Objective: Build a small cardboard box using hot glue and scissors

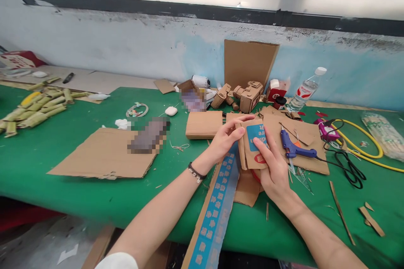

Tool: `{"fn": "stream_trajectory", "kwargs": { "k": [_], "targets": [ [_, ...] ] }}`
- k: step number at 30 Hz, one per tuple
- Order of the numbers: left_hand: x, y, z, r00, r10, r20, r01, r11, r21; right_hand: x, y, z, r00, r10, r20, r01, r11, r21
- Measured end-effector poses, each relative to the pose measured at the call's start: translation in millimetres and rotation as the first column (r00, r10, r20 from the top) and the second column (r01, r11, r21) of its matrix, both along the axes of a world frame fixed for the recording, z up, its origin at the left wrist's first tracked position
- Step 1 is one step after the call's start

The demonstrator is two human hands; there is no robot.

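Between my two hands is a small folded cardboard piece with a blue printed patch and a red oval mark. My left hand grips its left and upper edge, thumb on the near face. My right hand holds the right side, with fingers laid over the printed face. Below runs a long cardboard strip printed in blue, reaching past the table's front edge. A blue glue gun lies just right of my right hand on a flat cardboard sheet. Behind my left hand sits a closed cardboard block.
Camera-shaped cardboard models stand at the back before an upright cardboard panel. A water bottle, yellow hose and black cable are at right. Left are a large cardboard sheet and cut stalks.
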State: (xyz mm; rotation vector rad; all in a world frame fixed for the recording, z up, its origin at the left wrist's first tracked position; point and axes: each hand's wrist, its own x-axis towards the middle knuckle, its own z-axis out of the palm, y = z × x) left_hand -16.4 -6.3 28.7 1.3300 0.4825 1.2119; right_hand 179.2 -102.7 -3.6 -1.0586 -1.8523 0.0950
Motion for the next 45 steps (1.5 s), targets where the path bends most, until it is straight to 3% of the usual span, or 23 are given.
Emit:
{"fn": "stream_trajectory", "kwargs": {
  "k": [5,11,16,22,28,35,45],
  "targets": [
    [6,-2,-6.8,1.0,0.022,0.009,-0.022,1.0,-0.011,-6,-4,1.8,0.999,-0.043,-0.018,0.043,0.998,-0.035],
    [20,-15,-9.1,0.984,0.177,-0.003,-0.177,0.984,0.027,-9,-5,5.5,0.999,-0.048,0.0,0.048,0.998,-0.048],
    [17,-18,-4.8,0.979,0.204,-0.018,-0.202,0.975,0.088,-2,-1,8.3,0.988,-0.036,0.151,0.03,0.999,0.04],
    [13,-15,-2.9,0.978,0.204,-0.036,-0.196,0.969,0.148,9,-2,10.6,0.932,-0.151,0.328,0.121,0.987,0.11],
    [15,-17,-2.4,0.987,0.16,-0.006,-0.158,0.982,0.105,11,-9,15.6,0.831,-0.284,0.478,0.181,0.951,0.251],
    [18,-19,-4.8,0.986,0.155,0.055,-0.157,0.987,0.028,0,-9,22.0,0.796,-0.399,0.455,0.177,0.872,0.456],
    [22,-25,-0.9,0.986,0.155,0.057,-0.149,0.984,-0.096,-2,-9,20.9,0.781,-0.436,0.447,0.19,0.848,0.494]
  ]
}}
